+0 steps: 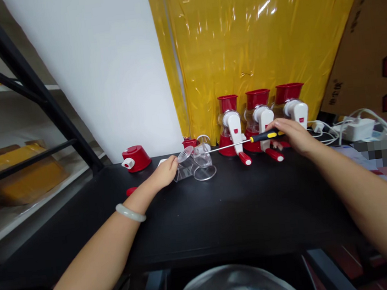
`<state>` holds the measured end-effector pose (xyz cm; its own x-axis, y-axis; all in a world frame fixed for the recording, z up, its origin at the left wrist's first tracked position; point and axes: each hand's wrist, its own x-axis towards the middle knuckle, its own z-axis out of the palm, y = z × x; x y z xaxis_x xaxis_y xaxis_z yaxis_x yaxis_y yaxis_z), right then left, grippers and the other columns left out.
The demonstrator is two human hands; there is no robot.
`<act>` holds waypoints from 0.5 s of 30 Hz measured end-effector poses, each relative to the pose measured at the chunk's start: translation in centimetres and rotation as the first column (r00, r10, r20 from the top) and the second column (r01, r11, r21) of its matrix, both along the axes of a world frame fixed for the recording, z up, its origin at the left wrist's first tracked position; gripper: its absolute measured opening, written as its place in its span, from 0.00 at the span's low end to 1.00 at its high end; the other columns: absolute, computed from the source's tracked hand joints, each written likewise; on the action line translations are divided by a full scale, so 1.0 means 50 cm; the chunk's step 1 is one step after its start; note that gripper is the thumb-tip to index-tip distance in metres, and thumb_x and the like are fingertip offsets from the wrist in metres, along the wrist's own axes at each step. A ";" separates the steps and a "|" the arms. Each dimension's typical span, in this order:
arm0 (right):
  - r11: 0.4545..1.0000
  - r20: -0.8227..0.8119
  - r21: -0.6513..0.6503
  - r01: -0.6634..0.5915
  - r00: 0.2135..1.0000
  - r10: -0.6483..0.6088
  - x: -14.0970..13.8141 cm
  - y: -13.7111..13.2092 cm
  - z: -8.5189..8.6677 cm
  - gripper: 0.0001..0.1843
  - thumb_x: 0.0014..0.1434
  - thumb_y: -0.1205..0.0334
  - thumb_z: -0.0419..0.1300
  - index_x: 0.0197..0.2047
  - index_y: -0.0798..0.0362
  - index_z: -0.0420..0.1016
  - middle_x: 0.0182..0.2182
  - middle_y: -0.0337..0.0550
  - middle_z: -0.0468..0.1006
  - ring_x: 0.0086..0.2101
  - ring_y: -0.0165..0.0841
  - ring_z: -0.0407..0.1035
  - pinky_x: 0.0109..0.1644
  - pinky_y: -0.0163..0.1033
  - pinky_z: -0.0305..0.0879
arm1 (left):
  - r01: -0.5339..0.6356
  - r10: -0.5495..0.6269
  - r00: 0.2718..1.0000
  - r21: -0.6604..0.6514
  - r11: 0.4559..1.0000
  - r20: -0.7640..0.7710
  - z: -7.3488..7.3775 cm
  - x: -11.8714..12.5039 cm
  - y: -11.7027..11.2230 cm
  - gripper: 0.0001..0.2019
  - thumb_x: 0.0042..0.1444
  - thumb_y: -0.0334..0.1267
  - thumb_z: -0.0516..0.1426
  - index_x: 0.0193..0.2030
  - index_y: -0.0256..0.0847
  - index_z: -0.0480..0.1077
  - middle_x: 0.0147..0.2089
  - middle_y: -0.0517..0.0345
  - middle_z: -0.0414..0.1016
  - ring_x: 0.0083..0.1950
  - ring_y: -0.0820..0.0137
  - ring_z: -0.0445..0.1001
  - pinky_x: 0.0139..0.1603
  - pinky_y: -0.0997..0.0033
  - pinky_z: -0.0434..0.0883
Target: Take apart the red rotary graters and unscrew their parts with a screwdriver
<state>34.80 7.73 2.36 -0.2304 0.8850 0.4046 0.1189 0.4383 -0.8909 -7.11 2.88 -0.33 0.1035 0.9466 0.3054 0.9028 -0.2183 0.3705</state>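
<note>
My left hand (167, 171) grips the left side of a clear plastic grater body (192, 166), tilted over on the black table. In my right hand (291, 135) is a screwdriver (263, 136) with a black and yellow handle, held level. Its long metal shaft points left, and its tip reaches the clear body; whether it touches a screw I cannot tell. Just behind the clear body are a small red part (189, 143) and a metal grating drum (203, 140). To the left sits a red base (137, 159) with a white knob, and a red handle (131, 191) lies partly behind my left forearm.
Several red and white rotary graters (230, 125) stand in a row at the back right, cranks facing me. White cables and a power adapter (359, 128) lie at the right. A yellow plastic-wrapped stack (252, 42) and a white panel (103, 71) rise behind the black table (242, 218).
</note>
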 end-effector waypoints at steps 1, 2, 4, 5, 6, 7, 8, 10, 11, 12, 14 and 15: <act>0.999 0.040 0.004 0.041 0.998 -0.041 0.000 0.001 -0.001 0.21 0.57 0.41 0.58 0.34 0.52 0.71 0.16 0.39 0.70 0.16 0.31 0.64 0.17 0.35 0.58 | 0.003 -0.003 1.000 0.002 1.000 -0.001 0.000 0.000 0.000 0.18 0.64 0.47 0.39 0.35 0.42 0.65 0.35 0.51 0.77 0.39 0.63 0.76 0.42 0.66 0.69; 0.996 0.090 0.010 0.091 0.992 -0.092 0.001 0.001 -0.001 0.22 0.57 0.40 0.57 0.32 0.52 0.71 0.15 0.39 0.70 0.15 0.30 0.61 0.16 0.35 0.55 | 0.005 -0.005 1.000 0.003 1.000 -0.003 0.000 0.000 0.000 0.18 0.64 0.47 0.39 0.35 0.42 0.65 0.35 0.51 0.77 0.39 0.63 0.76 0.42 0.66 0.69; 0.982 0.182 0.031 0.186 0.965 -0.188 0.001 0.001 -0.001 0.23 0.57 0.39 0.57 0.29 0.52 0.71 0.12 0.38 0.68 0.13 0.28 0.57 0.15 0.34 0.50 | 0.006 -0.006 1.000 0.006 1.000 -0.003 0.000 0.000 -0.001 0.18 0.64 0.47 0.39 0.36 0.42 0.65 0.35 0.51 0.77 0.39 0.63 0.76 0.41 0.66 0.69; 0.975 0.215 0.044 0.217 0.951 -0.221 0.001 0.000 0.000 0.23 0.57 0.39 0.57 0.28 0.52 0.71 0.12 0.37 0.67 0.13 0.27 0.56 0.16 0.34 0.49 | 0.008 -0.008 1.000 0.007 1.000 0.000 0.000 -0.001 0.000 0.18 0.64 0.46 0.39 0.36 0.42 0.65 0.36 0.51 0.77 0.39 0.63 0.76 0.41 0.66 0.69; 0.970 0.236 0.056 0.236 0.941 -0.242 0.000 -0.001 0.001 0.22 0.57 0.39 0.57 0.28 0.51 0.71 0.12 0.36 0.66 0.13 0.27 0.56 0.16 0.34 0.48 | 0.010 -0.010 1.000 0.009 1.000 0.002 -0.001 -0.001 0.000 0.18 0.64 0.46 0.39 0.36 0.42 0.65 0.36 0.51 0.77 0.39 0.63 0.76 0.41 0.66 0.69; 0.968 0.247 0.068 0.241 0.936 -0.250 0.000 -0.001 0.002 0.22 0.56 0.40 0.58 0.28 0.51 0.71 0.12 0.36 0.66 0.14 0.27 0.56 0.16 0.33 0.49 | 0.010 -0.010 1.000 0.012 1.000 0.003 -0.001 -0.001 0.000 0.18 0.64 0.46 0.39 0.36 0.42 0.65 0.36 0.51 0.77 0.39 0.63 0.76 0.41 0.66 0.69; 0.968 0.249 0.080 0.236 0.936 -0.249 0.000 -0.002 0.002 0.21 0.56 0.40 0.58 0.27 0.51 0.71 0.13 0.36 0.66 0.15 0.27 0.58 0.17 0.33 0.50 | 0.010 -0.010 1.000 0.014 1.000 0.002 -0.001 -0.002 0.000 0.18 0.64 0.47 0.40 0.36 0.42 0.66 0.36 0.51 0.77 0.39 0.63 0.76 0.41 0.66 0.69; 0.967 0.235 0.116 0.226 0.940 -0.248 -0.001 -0.003 0.004 0.21 0.55 0.41 0.59 0.27 0.51 0.70 0.16 0.36 0.67 0.17 0.28 0.60 0.20 0.33 0.55 | 0.005 -0.005 1.000 0.014 1.000 -0.003 -0.002 -0.002 0.001 0.18 0.64 0.47 0.40 0.36 0.42 0.66 0.35 0.51 0.77 0.38 0.63 0.76 0.41 0.66 0.69; 0.965 0.228 0.141 0.222 0.941 -0.250 -0.002 -0.004 0.005 0.20 0.54 0.42 0.60 0.27 0.51 0.69 0.18 0.36 0.68 0.19 0.28 0.62 0.21 0.34 0.58 | 0.002 -0.002 1.000 0.012 1.000 -0.005 -0.002 -0.002 0.001 0.18 0.64 0.47 0.40 0.36 0.42 0.66 0.35 0.50 0.77 0.38 0.63 0.76 0.41 0.65 0.69; 0.961 0.220 0.170 0.220 0.942 -0.254 -0.002 -0.004 0.006 0.19 0.54 0.42 0.61 0.27 0.51 0.69 0.20 0.36 0.69 0.20 0.28 0.63 0.23 0.34 0.60 | 0.001 -0.001 1.000 0.010 1.000 -0.006 -0.002 -0.002 0.002 0.18 0.64 0.46 0.40 0.36 0.42 0.66 0.35 0.50 0.77 0.38 0.63 0.76 0.41 0.65 0.69; 0.953 0.206 0.214 0.213 0.944 -0.257 -0.002 -0.003 0.007 0.17 0.53 0.45 0.62 0.28 0.50 0.70 0.22 0.37 0.69 0.22 0.29 0.64 0.26 0.35 0.62 | 0.003 -0.003 1.000 0.006 1.000 -0.006 -0.002 -0.002 0.002 0.18 0.64 0.46 0.39 0.37 0.41 0.66 0.35 0.49 0.77 0.38 0.62 0.76 0.42 0.65 0.69; 0.954 0.199 0.219 0.205 0.948 -0.250 -0.002 -0.002 0.007 0.16 0.53 0.46 0.63 0.29 0.50 0.71 0.23 0.37 0.69 0.22 0.29 0.64 0.27 0.35 0.63 | 0.003 -0.003 1.000 0.005 1.000 -0.008 -0.002 -0.002 0.002 0.18 0.64 0.46 0.39 0.37 0.41 0.66 0.36 0.49 0.77 0.39 0.62 0.76 0.42 0.64 0.69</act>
